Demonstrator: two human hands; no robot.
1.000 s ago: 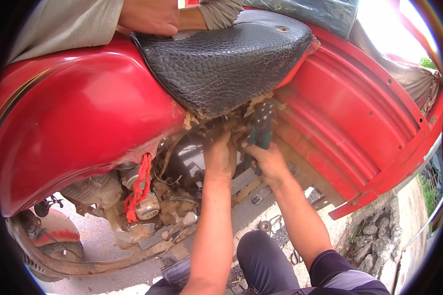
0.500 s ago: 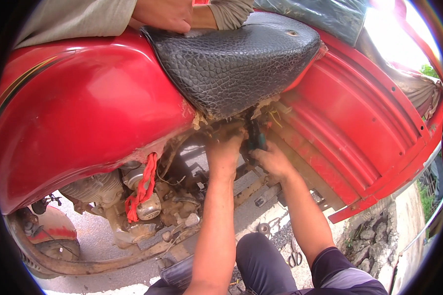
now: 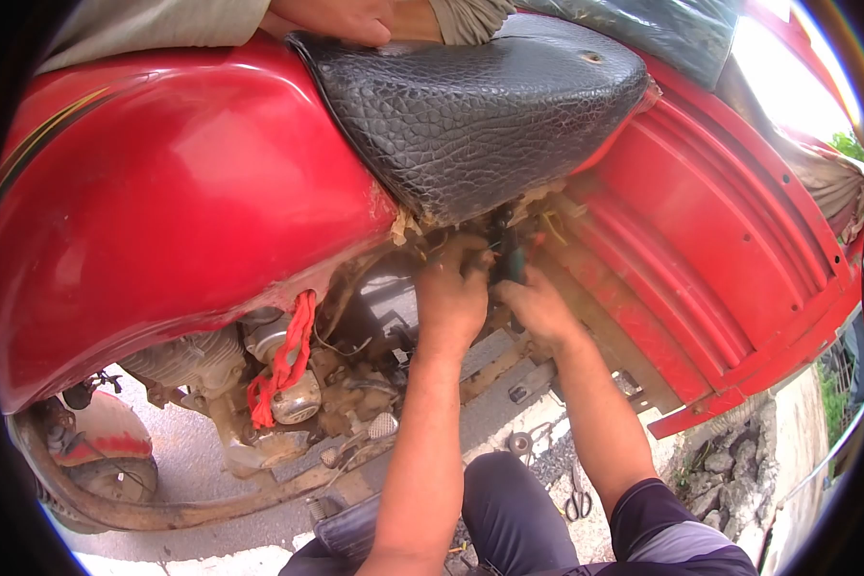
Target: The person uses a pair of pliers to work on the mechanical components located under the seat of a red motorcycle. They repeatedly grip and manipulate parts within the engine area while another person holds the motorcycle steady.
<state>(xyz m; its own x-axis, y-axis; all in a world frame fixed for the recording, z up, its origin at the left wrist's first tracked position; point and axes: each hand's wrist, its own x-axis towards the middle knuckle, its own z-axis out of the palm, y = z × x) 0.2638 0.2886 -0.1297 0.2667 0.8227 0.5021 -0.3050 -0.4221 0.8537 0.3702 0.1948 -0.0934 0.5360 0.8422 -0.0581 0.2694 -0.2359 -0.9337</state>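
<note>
Under the black seat [image 3: 480, 125] of a red motor tricycle, my two hands work side by side in a shadowed gap. The fingers of my left hand [image 3: 451, 298] are bent and pressed together at thin wires; what lies between them is hidden. Closed round the lower end of an upright tool with a dark teal handle [image 3: 516, 265] is my right hand [image 3: 540, 305]. Its upper end is lost in shadow below the seat. Yellowish wires [image 3: 553, 227] stick out just right of the tool.
The red fuel tank [image 3: 192, 192] bulges on the left, above the engine [image 3: 197, 365] and a knotted red cloth strip [image 3: 286, 360]. Ribbed red body panels [image 3: 701, 230] rise at right. Scissors [image 3: 577, 504] lie on the ground. Another person's hand [image 3: 341, 19] rests beside the seat.
My left hand has turned, its back now more toward me and its fingers curled closer to the tool. My right hand keeps its hold. The view has shifted slightly.
</note>
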